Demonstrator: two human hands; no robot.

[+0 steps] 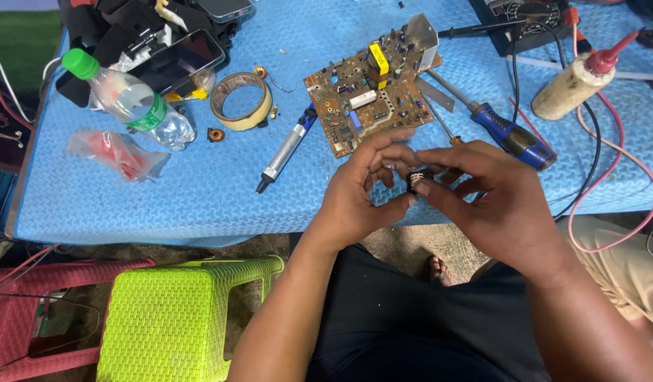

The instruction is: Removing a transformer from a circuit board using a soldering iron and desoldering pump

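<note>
**Small black part pinched between both hands, just off the table's edge**

Both forearms come up from my lap, and my left hand (354, 194) and right hand (493, 201) meet over the near edge of the blue foam mat (199, 191). Between them sits a small black component (418, 180), blocky, with pale markings on its face; it looks like a little transformer or coil, but I can't say for sure. My left hand is curled, thumb underneath and fingers arched over the top. My right hand is closed in too, thumb and forefinger nipping the part from the other side. So both hands are on it, held in the air in front of the brown circuit board (372, 88).

My read on handling: light, rigid, no give in the body. If it has thin pins they would be the weak spot, so I'd judge the flat sides the safe place to grip, which is about where my fingertips sit now. Small and smooth, it could slip out and drop towards the floor.

What I can't make out: the underside and any legs are hidden behind my fingers, and my right palm covers whatever lies beneath it. On the mat, well apart from my hands, lie a blue-handled screwdriver (514, 134), a desoldering pump (287, 148), a roll of tape (241, 100) and a plastic water bottle (132, 102). A meter at the far edge is cut off by the frame. A green stool (178, 318) stands below.
</note>
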